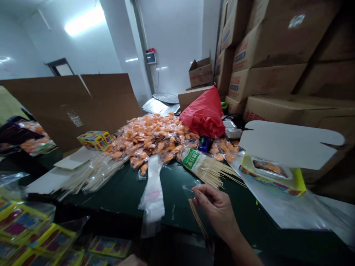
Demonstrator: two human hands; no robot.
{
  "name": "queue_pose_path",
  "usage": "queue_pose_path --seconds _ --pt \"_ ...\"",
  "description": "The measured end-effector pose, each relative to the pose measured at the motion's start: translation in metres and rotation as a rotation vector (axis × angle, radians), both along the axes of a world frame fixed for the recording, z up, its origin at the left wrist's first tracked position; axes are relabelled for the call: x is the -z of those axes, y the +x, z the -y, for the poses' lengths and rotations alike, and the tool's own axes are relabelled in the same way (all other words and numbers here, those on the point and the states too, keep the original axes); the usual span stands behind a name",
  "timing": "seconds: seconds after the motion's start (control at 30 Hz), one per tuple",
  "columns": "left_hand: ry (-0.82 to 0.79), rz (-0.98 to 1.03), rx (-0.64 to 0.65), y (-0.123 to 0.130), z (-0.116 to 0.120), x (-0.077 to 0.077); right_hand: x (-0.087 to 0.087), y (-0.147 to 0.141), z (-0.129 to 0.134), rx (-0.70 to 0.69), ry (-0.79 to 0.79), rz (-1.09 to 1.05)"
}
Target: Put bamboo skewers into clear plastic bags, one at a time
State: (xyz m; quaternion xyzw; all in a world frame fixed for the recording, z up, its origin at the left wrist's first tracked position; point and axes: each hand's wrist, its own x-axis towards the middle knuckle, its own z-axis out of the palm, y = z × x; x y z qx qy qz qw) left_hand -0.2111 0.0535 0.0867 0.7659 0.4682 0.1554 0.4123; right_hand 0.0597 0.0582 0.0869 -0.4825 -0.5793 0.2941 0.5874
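My right hand (215,207) is closed in a pinch on the upper edge of a small transparent plastic bag (188,190). A few thin wooden sticks (198,218) hang below the fingertips, apparently inside that bag. Only a blurred part of my left hand (131,261) shows at the bottom edge; its fingers cannot be made out. Between the hands, a stack of flat transparent bags (154,199) lies over the front of the dark green table (116,195). Just beyond my right hand lies an opened pack of bamboo skewers (206,168) with a green and white label.
A heap of wrapped orange pieces (155,133) covers the table's back. More bagged sticks (97,171) lie left. A red bag (205,112) stands behind. At right is an open yellow box (299,183) holding a sealed tray; cartons (266,79) rise behind it. Packed yellow boxes (24,221) fill the lower left.
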Motion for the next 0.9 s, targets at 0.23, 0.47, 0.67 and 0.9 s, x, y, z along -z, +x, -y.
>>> queue_pose_path --seconds 0.23,0.47,0.67,0.9 --pt "-0.195 0.7 -0.192 0.083 -0.021 -0.011 -0.01 -0.011 0.003 0.03 0.113 0.096" --pt "-0.168 0.911 -0.165 0.131 -0.044 0.005 -0.001 -0.003 -0.003 -0.02 0.127 0.052" --pt "-0.324 1.092 -0.174 0.131 -0.047 0.013 0.021 0.006 -0.008 -0.215 0.064 -0.209" --pt "0.049 0.594 -0.17 0.102 -0.045 0.014 0.032 -0.005 -0.008 -0.284 0.042 0.073"
